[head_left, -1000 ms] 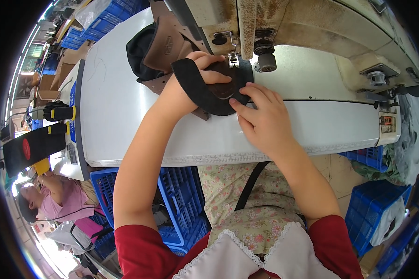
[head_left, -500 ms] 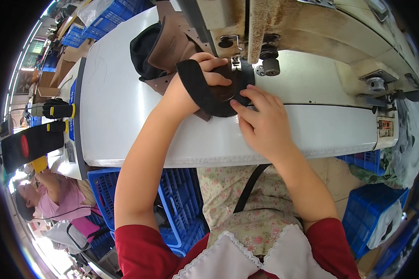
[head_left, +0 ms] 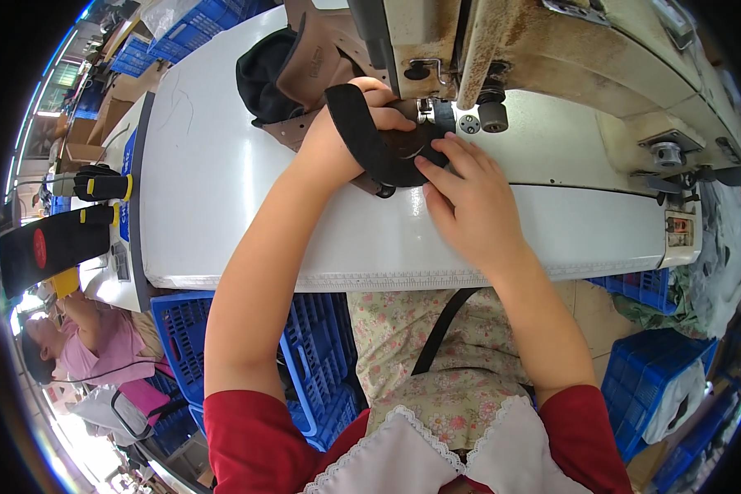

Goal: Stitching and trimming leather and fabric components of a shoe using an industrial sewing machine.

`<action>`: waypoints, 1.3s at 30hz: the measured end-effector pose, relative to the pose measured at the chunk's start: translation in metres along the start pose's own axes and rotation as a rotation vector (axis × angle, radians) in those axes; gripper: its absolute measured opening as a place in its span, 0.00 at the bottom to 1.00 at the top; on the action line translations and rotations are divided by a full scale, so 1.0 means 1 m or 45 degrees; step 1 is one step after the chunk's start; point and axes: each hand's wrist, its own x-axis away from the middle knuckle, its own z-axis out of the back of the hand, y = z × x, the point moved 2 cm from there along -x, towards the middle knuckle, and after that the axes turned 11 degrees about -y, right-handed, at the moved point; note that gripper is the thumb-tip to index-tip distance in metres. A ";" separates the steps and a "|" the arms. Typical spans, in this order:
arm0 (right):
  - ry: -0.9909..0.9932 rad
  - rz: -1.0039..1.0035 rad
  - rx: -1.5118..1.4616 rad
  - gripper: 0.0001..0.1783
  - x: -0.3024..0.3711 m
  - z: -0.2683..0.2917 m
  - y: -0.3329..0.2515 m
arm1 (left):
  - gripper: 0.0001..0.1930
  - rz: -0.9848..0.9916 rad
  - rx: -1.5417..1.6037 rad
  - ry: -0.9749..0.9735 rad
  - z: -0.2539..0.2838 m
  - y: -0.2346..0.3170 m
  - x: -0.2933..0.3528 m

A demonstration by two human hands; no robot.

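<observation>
Two bare hands work on one piece at 12 to 2 o'clock from the view's centre, on a glossy white sewing table (head_left: 222,206). Leftmost, at 11 o'clock, rounded soft black cloth (head_left: 262,78) bulges beside a matte brown leather-like panel (head_left: 309,78) with small punched holes. At 12 o'clock the left hand (head_left: 377,100) lies with fingers extended on a dark brown, faintly shiny patch (head_left: 405,144) bearing a pale curved line; its thumb is hidden, so I cannot tell whether it grips. A wide, matte black fabric band (head_left: 356,128) crosses over this hand and bends smoothly toward 1 o'clock. At 2 o'clock the right hand (head_left: 473,193) is loosely open, fingertips resting on the band's edge. Beyond, the cream, rust-stained metal sewing machine (head_left: 568,74) fills 1 to 2 o'clock; needle contact cannot be made out. The step looks like guiding the curved edge at the stitching point; the next move seems to call for even turning, flat layers and clear fingertips.
</observation>
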 end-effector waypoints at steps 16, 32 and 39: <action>0.006 0.001 0.015 0.14 -0.001 0.001 0.004 | 0.09 -0.094 0.182 -0.138 0.016 -0.003 -0.001; 0.054 -0.030 0.003 0.15 -0.002 -0.002 0.007 | 0.11 -0.016 0.007 -0.166 0.015 0.005 -0.005; 0.076 -0.010 0.028 0.16 -0.003 -0.004 0.009 | 0.12 -0.011 -0.047 -0.134 0.013 0.004 0.000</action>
